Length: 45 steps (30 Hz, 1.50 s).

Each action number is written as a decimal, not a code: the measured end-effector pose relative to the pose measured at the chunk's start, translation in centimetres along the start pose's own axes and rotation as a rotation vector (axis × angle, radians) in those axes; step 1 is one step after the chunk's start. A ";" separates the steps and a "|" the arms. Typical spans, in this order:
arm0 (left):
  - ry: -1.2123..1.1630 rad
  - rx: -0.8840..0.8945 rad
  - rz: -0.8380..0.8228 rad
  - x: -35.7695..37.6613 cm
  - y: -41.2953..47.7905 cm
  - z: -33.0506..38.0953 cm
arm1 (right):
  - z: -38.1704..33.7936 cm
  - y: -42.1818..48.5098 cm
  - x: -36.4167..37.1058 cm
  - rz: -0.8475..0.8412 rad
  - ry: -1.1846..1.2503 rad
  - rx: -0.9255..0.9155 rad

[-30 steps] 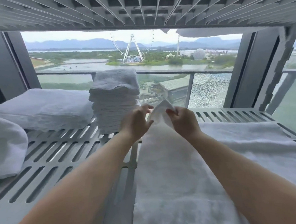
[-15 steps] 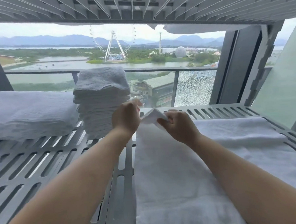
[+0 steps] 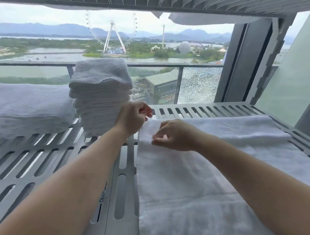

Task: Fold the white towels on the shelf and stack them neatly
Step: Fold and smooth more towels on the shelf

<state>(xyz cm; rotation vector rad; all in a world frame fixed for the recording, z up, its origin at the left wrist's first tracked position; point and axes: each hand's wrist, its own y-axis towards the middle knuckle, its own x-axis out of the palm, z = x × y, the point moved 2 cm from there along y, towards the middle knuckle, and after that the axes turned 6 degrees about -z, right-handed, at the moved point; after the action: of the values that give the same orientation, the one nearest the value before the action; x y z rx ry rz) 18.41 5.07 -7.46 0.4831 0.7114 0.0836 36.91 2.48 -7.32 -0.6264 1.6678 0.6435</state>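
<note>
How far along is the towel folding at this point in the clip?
Done: a tall stack of folded towels stands on the shelf. In hand: another towel lies spread out, left hand and right hand at its far left corner; any grip is unclear. Left: folding this towel and adding it to the stack.

Soft, overcast daylight comes through the window point(image 3: 199, 86) beyond the left hand point(image 3: 132, 118) and right hand point(image 3: 176, 136), bright and even, leaving only faint shadows. The white towel point(image 3: 172, 188) beneath the right hand is nearly washed out, its weave lost. That hand's fingertips point(image 3: 156, 142) smear slightly. Wide-angle distortion bows the shelf point(image 3: 45, 159) left of the hands and the slats point(image 3: 180, 1) overhead.
</note>
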 end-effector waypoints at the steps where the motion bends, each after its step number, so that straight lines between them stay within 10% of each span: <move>1: 0.004 0.001 -0.015 0.5 0.1 0.2 | 0.7 -0.4 -0.5 0.020 0.084 0.037; 18: 0.339 -0.002 -0.590 14.4 0.1 11.9 | 18.4 -15.5 -4.2 0.052 0.298 0.433; 23: 0.451 0.059 -0.449 15.6 -1.9 11.7 | 21.0 -18.1 -4.2 -0.033 0.105 0.373; 30: 0.533 0.053 -0.273 14.6 -3.1 10.8 | 24.1 -20.5 -3.7 0.277 -0.089 0.504; 38: 0.488 0.132 -0.019 13.7 -3.8 11.5 | 22.1 -21.1 -4.7 0.405 -0.167 0.245; 45: 0.456 0.007 -0.276 13.5 -3.9 10.8 | 23.5 -21.1 -3.6 0.187 -0.049 0.357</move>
<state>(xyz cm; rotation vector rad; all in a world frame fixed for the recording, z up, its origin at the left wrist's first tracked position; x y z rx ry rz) 35.32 0.51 -10.37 0.3701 1.2192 -0.0705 68.55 4.43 -9.37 -0.1986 1.7526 0.4714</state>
